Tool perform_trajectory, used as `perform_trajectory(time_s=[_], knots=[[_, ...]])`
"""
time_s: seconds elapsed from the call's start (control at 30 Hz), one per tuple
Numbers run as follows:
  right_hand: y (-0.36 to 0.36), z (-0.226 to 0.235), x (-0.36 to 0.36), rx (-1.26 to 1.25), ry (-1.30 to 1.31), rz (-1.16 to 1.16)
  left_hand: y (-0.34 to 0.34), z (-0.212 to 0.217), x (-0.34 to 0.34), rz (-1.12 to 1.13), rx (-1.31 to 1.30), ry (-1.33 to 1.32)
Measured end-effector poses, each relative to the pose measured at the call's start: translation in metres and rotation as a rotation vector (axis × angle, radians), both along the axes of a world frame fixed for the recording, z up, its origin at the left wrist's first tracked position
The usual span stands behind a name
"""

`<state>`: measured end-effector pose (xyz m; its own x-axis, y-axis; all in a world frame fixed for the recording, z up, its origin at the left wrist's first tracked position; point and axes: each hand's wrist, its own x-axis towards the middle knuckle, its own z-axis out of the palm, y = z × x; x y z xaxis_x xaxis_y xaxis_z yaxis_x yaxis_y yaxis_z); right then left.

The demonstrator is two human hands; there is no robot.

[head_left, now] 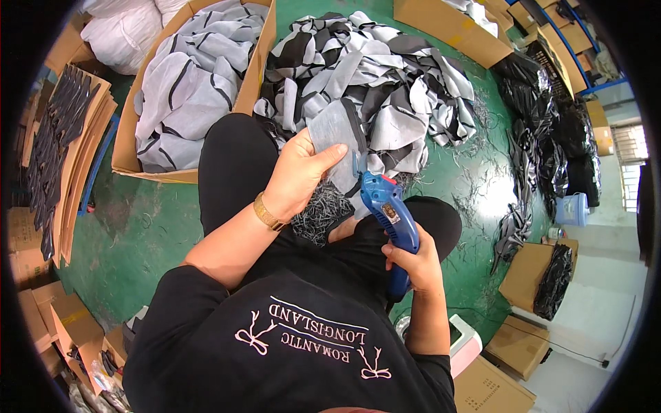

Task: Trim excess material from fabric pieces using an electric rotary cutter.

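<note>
My left hand (297, 175) grips a grey fabric piece (339, 141) with a dark edge, held up over my lap. My right hand (413, 258) is wrapped around the handle of a blue electric cutter (389, 213), whose head touches the lower edge of the fabric piece. Dark thread-like trimmings (320, 213) lie piled on my black trousers below the fabric. A gold bracelet sits on my left wrist.
A heap of grey, white and black fabric pieces (385, 82) lies on the green floor ahead. A cardboard box (127, 141) at left holds grey fabric. Stacked cardboard with dark pieces is far left, black bundles (551, 138) at right, boxes around.
</note>
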<state>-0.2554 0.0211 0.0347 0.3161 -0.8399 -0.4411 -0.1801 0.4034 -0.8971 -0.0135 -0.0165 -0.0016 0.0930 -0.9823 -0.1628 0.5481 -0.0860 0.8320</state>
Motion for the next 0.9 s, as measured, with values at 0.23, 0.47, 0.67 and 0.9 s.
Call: perform_trajectory(time_s=[0.23,0.47,0.67,0.9], knots=[[-0.003,-0.001,0.0,-0.014,-0.019,-0.012,0.003,0.006,0.001,-0.04,-0.097,0.012],[-0.007,0.005,0.003,-0.04,0.009,-0.006,0.007,0.009,0.005,-0.085,-0.166,-0.209],[-0.011,0.007,0.005,-0.038,-0.013,-0.016,0.012,0.009,0.006,-0.137,-0.207,-0.35],[-0.031,-0.001,0.017,-0.046,-0.207,-0.129,0.013,-0.003,0.01,-0.309,-0.248,-0.431]])
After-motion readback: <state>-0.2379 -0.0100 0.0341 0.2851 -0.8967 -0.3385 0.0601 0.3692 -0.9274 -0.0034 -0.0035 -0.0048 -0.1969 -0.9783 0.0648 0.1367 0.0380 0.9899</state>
